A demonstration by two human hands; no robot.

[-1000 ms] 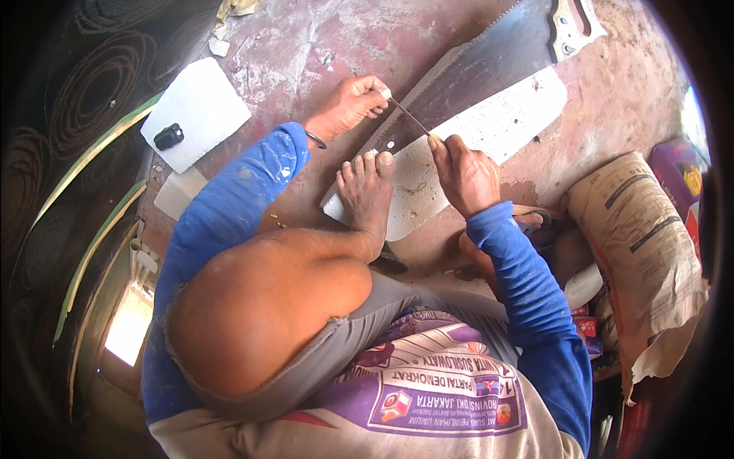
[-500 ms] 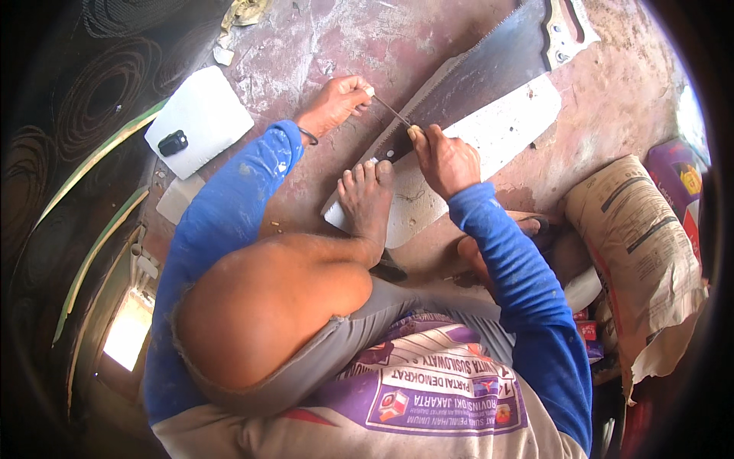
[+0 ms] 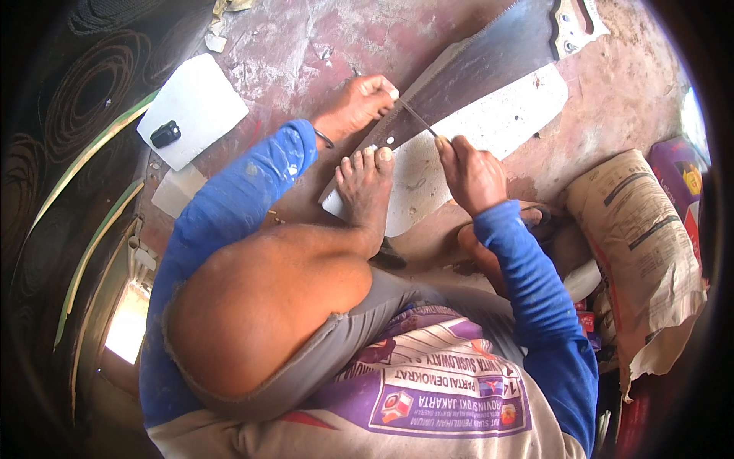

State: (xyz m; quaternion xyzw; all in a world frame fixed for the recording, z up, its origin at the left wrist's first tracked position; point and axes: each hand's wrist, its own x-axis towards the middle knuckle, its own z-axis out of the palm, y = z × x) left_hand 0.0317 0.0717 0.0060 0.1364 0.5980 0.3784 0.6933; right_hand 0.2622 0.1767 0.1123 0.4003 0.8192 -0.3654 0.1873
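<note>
A handsaw (image 3: 489, 57) with a dark, worn blade lies slantwise on a white board (image 3: 520, 115), its pale handle (image 3: 579, 27) at the far right. My bare foot (image 3: 364, 187) presses on the narrow end of the blade. Across the toothed edge runs a slim file (image 3: 417, 116), a thin dark rod. My left hand (image 3: 355, 105) pinches its far tip between thumb and fingers. Closed round its near end is my right hand (image 3: 472, 174), just over the board.
To the left, a white square sheet (image 3: 199, 115) carries a small black object (image 3: 165, 135). Long green-edged strips (image 3: 92, 161) curve beside a dark patterned surface. A brown paper sack (image 3: 638, 229) stands at the right, a purple package (image 3: 679, 172) behind it.
Both hands have shifted to the right and slightly nearer, carrying the file across the saw's edge. The saw and my foot stay in place against each other.
</note>
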